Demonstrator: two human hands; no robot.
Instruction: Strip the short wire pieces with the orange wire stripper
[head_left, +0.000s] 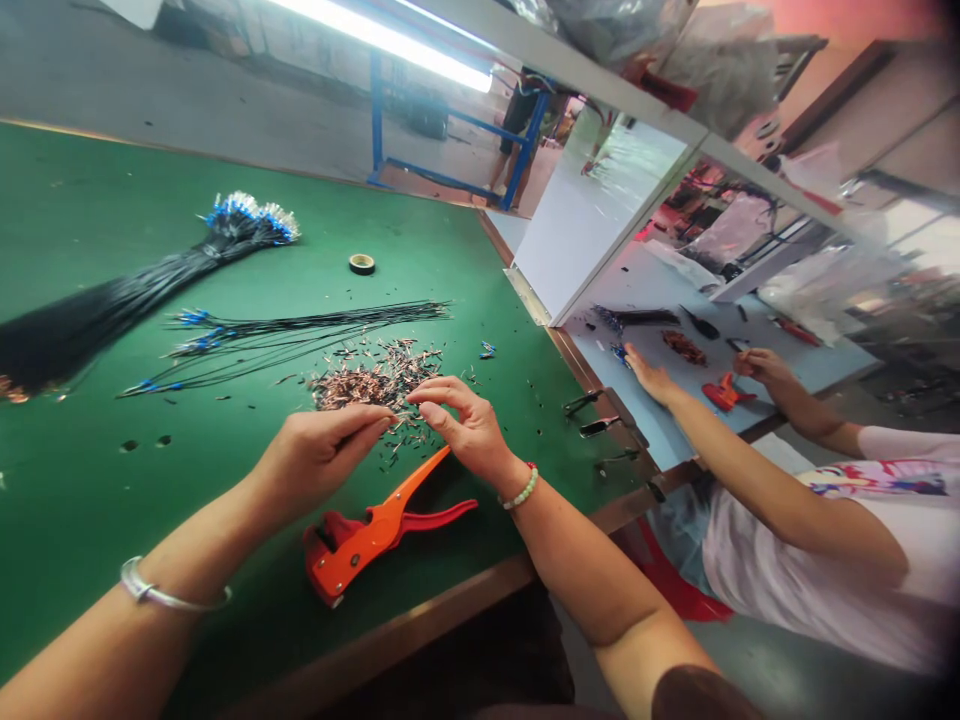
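My left hand [328, 452] is closed in a pinch, thumb against index finger; whatever lies between the fingertips is too small to name. Just right of it, my right hand [472, 428] has its thumb and fingers curved and apart, with nothing visible between them. Both hands are over the near edge of a pile of short copper-coloured and black wire scraps [360, 382]. Below them, an orange and red wire stripper [375, 540] lies on the green tabletop [247, 610]. Beyond the pile is a loose bunch of thin black wires [315, 324] with blue-and-silver ends.
A thick bundle of black wires [127, 300] lies at the left, near a tape roll [361, 264]. A white divider [577, 220] stands at the right. Past it, a co-worker's hands [651, 376] are over a pale table [645, 420] with another wire stripper [726, 393].
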